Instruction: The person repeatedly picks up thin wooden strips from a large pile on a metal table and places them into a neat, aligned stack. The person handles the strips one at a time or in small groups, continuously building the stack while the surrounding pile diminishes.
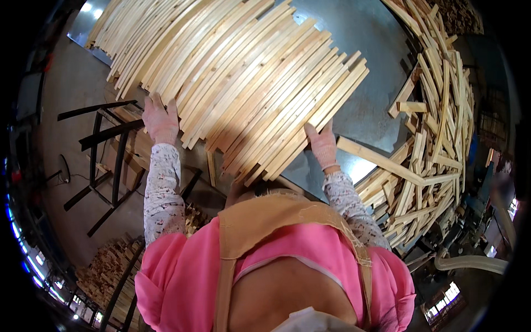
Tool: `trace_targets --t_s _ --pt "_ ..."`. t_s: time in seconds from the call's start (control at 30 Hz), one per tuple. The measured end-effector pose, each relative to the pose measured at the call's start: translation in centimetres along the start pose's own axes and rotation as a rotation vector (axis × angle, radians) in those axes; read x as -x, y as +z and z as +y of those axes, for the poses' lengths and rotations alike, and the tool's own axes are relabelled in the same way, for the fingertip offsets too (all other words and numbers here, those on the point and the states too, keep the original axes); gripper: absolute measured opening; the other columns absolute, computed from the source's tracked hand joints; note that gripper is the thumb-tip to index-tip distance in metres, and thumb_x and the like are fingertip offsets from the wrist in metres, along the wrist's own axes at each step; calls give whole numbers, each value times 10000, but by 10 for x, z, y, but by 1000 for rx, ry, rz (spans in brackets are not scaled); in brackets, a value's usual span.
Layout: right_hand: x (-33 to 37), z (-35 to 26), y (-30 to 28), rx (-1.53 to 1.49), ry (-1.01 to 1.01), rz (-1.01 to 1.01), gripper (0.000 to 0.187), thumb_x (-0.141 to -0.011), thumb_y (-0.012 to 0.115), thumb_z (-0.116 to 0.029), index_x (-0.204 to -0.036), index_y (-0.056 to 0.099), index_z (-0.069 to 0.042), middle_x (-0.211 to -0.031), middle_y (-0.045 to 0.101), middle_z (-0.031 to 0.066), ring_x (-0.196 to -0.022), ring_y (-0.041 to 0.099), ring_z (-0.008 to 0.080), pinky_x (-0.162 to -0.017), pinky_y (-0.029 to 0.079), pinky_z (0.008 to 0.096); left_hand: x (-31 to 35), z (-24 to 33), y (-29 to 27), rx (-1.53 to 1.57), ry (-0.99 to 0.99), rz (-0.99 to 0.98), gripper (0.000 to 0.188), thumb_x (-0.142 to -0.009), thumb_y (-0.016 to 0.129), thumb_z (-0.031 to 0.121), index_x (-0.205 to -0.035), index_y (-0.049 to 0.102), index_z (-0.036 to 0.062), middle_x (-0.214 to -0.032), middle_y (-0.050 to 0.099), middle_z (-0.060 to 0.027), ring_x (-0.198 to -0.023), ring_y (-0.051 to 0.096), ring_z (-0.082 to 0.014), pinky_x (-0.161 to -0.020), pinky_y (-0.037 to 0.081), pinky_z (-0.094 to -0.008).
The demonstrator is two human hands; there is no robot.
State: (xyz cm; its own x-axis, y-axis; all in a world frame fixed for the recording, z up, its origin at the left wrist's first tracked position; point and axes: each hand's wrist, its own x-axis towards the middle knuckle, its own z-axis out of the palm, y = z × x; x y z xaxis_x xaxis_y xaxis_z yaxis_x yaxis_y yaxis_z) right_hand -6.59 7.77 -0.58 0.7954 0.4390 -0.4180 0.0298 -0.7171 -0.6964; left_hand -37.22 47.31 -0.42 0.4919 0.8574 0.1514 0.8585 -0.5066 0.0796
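A wide layer of pale wooden strips (260, 72) lies side by side on a grey metal table (365, 94), running slantwise with uneven ends. My left hand (160, 120), in a pinkish glove, is at the near left ends of the strips, fingers stretched out and touching them. At the right edge of the layer, my right hand (322, 145), gloved alike, has its thumb and fingers apart against the outermost strip. Neither hand is closed round a strip. The undersides of both hands are hidden.
A tangled heap of wooden sticks (442, 127) lies along the right, one longer stick (381, 160) jutting toward my right forearm. Left of me stands a black metal frame (113, 149) beside wooden pieces. Stacked wood (113, 265) sits lower left; a pale hose (470, 264) runs lower right.
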Motion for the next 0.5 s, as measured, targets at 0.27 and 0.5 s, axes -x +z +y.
trace_targets --t_s 0.27,0.5 --pt "-58 -3 -40 -14 -66 63 835 -928 802 -464 -1511 486 43 -1263 742 307 -1211 708 460 -1006 564 458 0 43 -67 56 -371 -276 874 -972 600 702 -1521 533 26 -1417 664 -278 -1313 620 -468 -1108 484 -529" --pt "-144 45 -124 163 9 83 780 -985 628 -649 -1440 640 -17 -1334 712 302 -1257 676 468 -1085 516 458 114 83 -56 221 -234 -778 781 -964 575 733 -1298 723 42 -1209 748 -285 -1147 705 -458 -1013 528 -526"
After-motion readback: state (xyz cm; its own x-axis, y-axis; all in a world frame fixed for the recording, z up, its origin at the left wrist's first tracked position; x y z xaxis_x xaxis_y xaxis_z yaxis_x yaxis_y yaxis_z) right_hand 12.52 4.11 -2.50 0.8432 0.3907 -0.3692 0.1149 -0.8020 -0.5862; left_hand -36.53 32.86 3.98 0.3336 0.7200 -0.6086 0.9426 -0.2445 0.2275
